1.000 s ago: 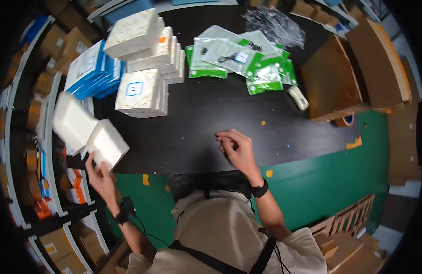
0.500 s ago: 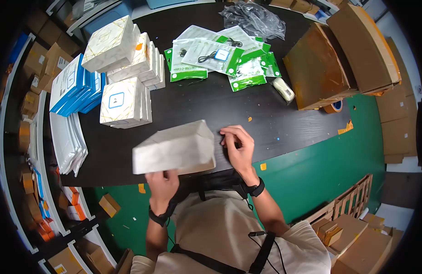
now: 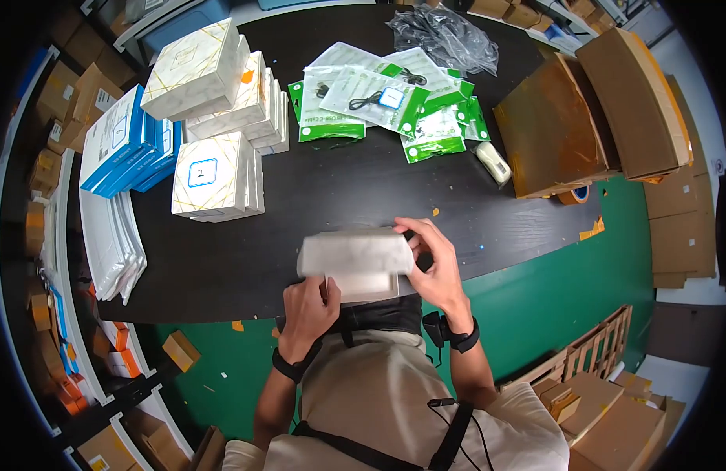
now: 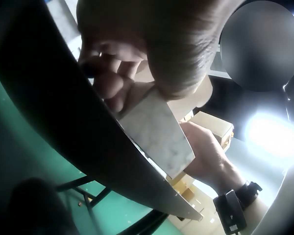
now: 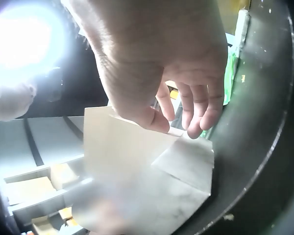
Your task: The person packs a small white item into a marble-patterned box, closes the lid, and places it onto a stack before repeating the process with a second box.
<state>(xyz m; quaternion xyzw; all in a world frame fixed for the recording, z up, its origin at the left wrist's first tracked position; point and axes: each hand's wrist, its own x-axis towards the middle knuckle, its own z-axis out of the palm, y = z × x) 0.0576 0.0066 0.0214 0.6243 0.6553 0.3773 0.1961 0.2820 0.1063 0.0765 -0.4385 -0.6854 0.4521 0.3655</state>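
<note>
In the head view a white marble-patterned box (image 3: pixel 356 253) is held at the table's front edge, its lid partly raised above a pale inside. My left hand (image 3: pixel 306 315) grips the box's near left side with curled fingers. At the right end my right hand (image 3: pixel 437 271) has thumb and fingers on the lid's corner. The left wrist view shows the box's marbled side (image 4: pixel 159 133) below the left fingers. From the right wrist, the thumb and fingertips pinch the top edge of the box (image 5: pixel 188 164); its lower part is blurred.
Stacked marble-patterned boxes (image 3: pixel 210 174) and blue packages (image 3: pixel 118 141) stand at the left, with white flat mailers (image 3: pixel 107 247) nearby. Green-and-white cable pouches (image 3: pixel 371 98) and a crumpled plastic bag (image 3: pixel 445 39) lie farther back. A cardboard box (image 3: pixel 555 129) and small white item (image 3: pixel 493 162) sit right.
My left hand has brought the open box from the far left to the front middle, and its lid has tipped down. My right hand has come onto the lid's right corner.
</note>
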